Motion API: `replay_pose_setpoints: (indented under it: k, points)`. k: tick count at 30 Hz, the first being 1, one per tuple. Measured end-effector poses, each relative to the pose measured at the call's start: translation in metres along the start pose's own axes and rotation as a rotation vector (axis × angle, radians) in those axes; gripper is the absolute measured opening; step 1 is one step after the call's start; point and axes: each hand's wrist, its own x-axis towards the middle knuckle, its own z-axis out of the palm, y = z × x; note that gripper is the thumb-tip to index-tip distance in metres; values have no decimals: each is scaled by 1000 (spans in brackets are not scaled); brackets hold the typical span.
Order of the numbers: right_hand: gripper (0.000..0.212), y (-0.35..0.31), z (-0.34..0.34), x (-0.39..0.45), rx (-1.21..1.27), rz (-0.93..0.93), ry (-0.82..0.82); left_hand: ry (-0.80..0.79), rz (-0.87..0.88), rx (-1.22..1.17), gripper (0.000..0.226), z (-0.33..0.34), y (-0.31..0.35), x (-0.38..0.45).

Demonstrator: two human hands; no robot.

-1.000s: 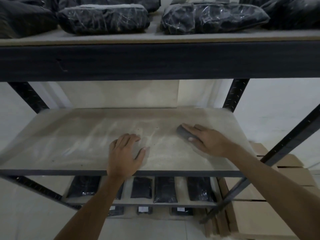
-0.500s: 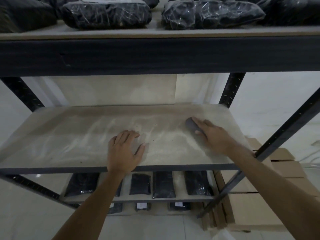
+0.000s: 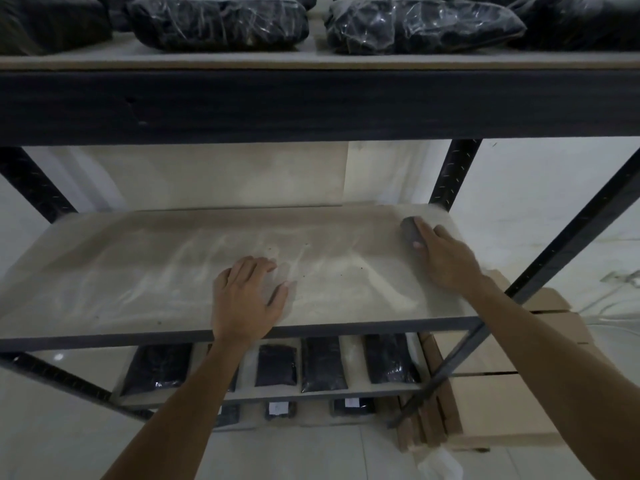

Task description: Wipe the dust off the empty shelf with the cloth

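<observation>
**Rack, middle shelf: hands, cloth and stock**

Shelf [image 3: 138, 271]: bare pale board in a dark metal rack, holding nothing but the hands and cloth. Dust lies in light streaks across its middle.

Cloth [image 3: 410, 233]: small dark wad at the shelf's back right corner, pressed flat on the board under the right hand.

Right hand [image 3: 446, 259]: palm down, fingers stretched over the cloth and pinning it; whether they curl round it is hard to tell, since the dim view blurs them.

Left hand [image 3: 244, 299]: spread flat and empty, palm on the board near the front edge, around the middle, well apart from the cloth.

Top shelf [image 3: 311, 62]: several dark bundles [image 3: 221, 22] wrapped in clear plastic, lying side by side.

Lower shelf [image 3: 249, 368]: a row of flat dark packets [image 3: 323, 363] in clear plastic, laid beside each other with gaps between.

Lowest level: more packets carrying small white labels [image 3: 278, 407]; the writing is too small to read.

Boxes [image 3: 498, 403]: brown cardboard, stacked on the floor just right of the rack. No print visible.
</observation>
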Motion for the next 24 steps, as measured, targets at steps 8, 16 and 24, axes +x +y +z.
replay_pose_setpoints:
  k: [8,16,24]
  points:
    - [60,-31,7,-38,85,-235,-132,-10,2,-4,37,2,-2,-1]
    - [66,-66,17,-80,225,-408,-147,-4,4,9,38,-2,2,-1]
    - [56,-118,30,-124,382,-502,-155,14,-10,-31,37,-7,0,-1]
